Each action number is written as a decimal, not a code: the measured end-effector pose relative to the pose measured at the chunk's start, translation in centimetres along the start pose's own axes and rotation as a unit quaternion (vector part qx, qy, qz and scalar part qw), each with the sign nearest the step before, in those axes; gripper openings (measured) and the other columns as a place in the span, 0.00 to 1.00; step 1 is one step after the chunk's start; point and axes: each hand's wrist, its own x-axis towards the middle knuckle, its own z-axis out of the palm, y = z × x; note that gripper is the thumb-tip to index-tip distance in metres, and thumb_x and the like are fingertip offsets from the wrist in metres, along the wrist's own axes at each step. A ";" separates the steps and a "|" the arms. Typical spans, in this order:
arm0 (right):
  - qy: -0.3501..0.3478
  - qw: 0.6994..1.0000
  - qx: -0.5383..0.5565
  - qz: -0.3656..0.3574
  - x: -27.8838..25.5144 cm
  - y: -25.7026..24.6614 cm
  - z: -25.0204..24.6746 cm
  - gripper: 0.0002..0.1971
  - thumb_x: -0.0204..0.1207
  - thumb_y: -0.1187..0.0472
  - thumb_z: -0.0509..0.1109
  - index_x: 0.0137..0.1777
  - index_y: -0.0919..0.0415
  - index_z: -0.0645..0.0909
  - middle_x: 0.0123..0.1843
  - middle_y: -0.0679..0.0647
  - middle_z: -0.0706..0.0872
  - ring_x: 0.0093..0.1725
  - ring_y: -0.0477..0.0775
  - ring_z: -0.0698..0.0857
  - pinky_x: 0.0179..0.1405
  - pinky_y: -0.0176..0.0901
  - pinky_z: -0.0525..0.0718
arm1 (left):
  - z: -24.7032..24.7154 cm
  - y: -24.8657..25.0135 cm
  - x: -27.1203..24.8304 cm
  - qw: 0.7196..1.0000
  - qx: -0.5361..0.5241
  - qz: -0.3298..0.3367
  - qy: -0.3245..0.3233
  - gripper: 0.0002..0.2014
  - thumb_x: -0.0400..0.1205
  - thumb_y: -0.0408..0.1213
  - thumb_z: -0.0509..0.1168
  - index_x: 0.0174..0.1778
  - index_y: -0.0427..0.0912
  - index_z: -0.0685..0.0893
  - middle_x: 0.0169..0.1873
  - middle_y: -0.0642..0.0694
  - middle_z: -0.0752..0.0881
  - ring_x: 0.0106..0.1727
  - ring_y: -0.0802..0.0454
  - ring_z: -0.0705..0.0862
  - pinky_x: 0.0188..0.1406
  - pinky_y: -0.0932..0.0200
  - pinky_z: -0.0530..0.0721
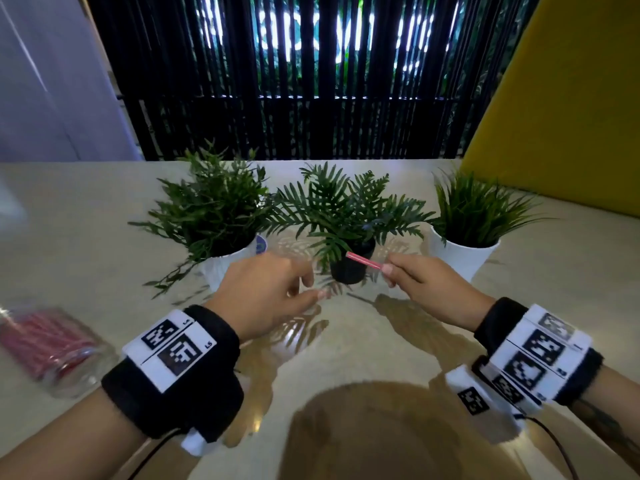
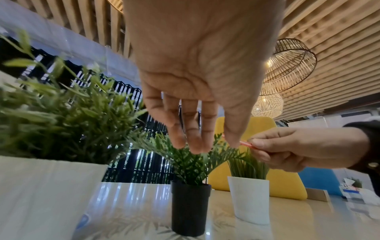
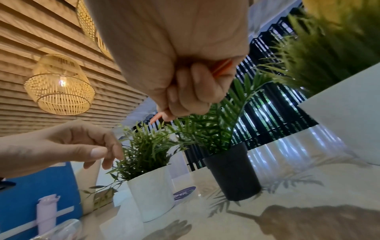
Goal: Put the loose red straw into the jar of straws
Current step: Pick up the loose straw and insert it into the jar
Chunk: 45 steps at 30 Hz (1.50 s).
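- The right hand (image 1: 426, 285) pinches the red straw (image 1: 364, 260) between thumb and fingertips, above the surface (image 1: 363, 348), in front of the plants.
- The straw sticks out from the fingers toward the left, its free end over the black pot (image 1: 349, 268).
- From the right wrist, the fingers are curled tight and a bit of the straw (image 3: 223, 67) shows between them.
- The left hand (image 1: 266, 292) hangs in the air just beside the right one, fingers loosely spread and slightly bent, holding nothing.
- From the left wrist, the left fingers (image 2: 191, 129) point down over the fern in the black pot (image 2: 190, 209), and the thumb tip is close to the straw (image 2: 245, 143); I cannot tell whether they touch.
- The jar (image 1: 52, 348) lies on its side at the near left of the surface, well apart from both hands. It is clear, blurred in the head view, with a bundle of red straws inside.
- Three potted plants stand in a row across the middle: a left white pot (image 1: 225, 265), the black pot in the centre, and a right white pot (image 1: 464, 258).
- A yellow chair back (image 1: 568, 98) rises at the far right.
- Black vertical slats (image 1: 294, 81) run behind the surface.
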 end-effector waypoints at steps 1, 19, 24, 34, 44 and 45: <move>-0.006 1.000 0.001 -0.013 0.2 -0.7 0.2 0.17 0.83 0.57 0.53 0.30 0.46 0.66 0.27 0.45 0.71 0.29 0.40 0.70 0.31 0.35 0.65 | -0.5 -0.4 -0.7 1.000 0.005 -0.004 -0.012 0.16 0.77 0.58 0.57 0.48 0.52 0.81 0.37 0.57 0.80 0.40 0.54 0.79 0.34 0.54 0.77; -0.038 0.987 0.066 -0.144 7.5 -13.1 8.6 0.10 0.81 0.62 0.57 0.40 0.54 0.75 0.29 0.53 0.76 0.32 0.55 0.76 0.35 0.53 0.71 | -5.0 -14.7 -12.2 0.981 0.021 -0.181 -0.062 0.31 0.80 0.25 0.51 0.76 0.57 0.60 0.65 0.47 0.80 0.49 0.51 0.76 0.47 0.55 0.75; -0.067 0.981 0.082 -0.163 8.6 -15.6 11.3 0.08 0.81 0.61 0.58 0.41 0.57 0.76 0.25 0.45 0.71 0.26 0.43 0.68 0.26 0.44 0.62 | -4.2 -18.6 -13.7 0.927 0.218 -0.222 -0.210 0.37 0.76 0.27 0.62 0.78 0.55 0.56 0.82 0.45 0.54 0.81 0.44 0.55 0.73 0.43 0.64; -0.106 0.979 0.087 -0.153 9.4 -16.5 13.0 0.16 0.81 0.60 0.58 0.31 0.43 0.68 0.28 0.53 0.77 0.28 0.51 0.73 0.30 0.49 0.66 | -1.9 -23.1 -14.3 0.913 0.266 -0.182 -0.248 0.31 0.77 0.41 0.65 0.76 0.55 0.60 0.74 0.51 0.72 0.68 0.42 0.68 0.61 0.48 0.72; -0.090 0.979 0.109 -0.148 9.4 -16.3 12.3 0.10 0.80 0.61 0.58 0.39 0.54 0.77 0.28 0.59 0.78 0.29 0.62 0.75 0.32 0.50 0.69 | -2.6 -23.2 -14.3 0.946 0.172 -0.177 -0.212 0.41 0.53 0.63 0.75 0.59 0.53 0.70 0.51 0.52 0.74 0.57 0.50 0.72 0.65 0.46 0.67; -0.087 0.979 0.110 -0.147 9.3 -16.4 12.0 0.09 0.80 0.62 0.58 0.41 0.57 0.78 0.27 0.57 0.77 0.28 0.59 0.74 0.32 0.49 0.68 | -2.9 -23.0 -14.3 0.955 0.125 -0.188 -0.191 0.41 0.52 0.63 0.76 0.58 0.52 0.70 0.49 0.53 0.73 0.54 0.51 0.73 0.60 0.50 0.71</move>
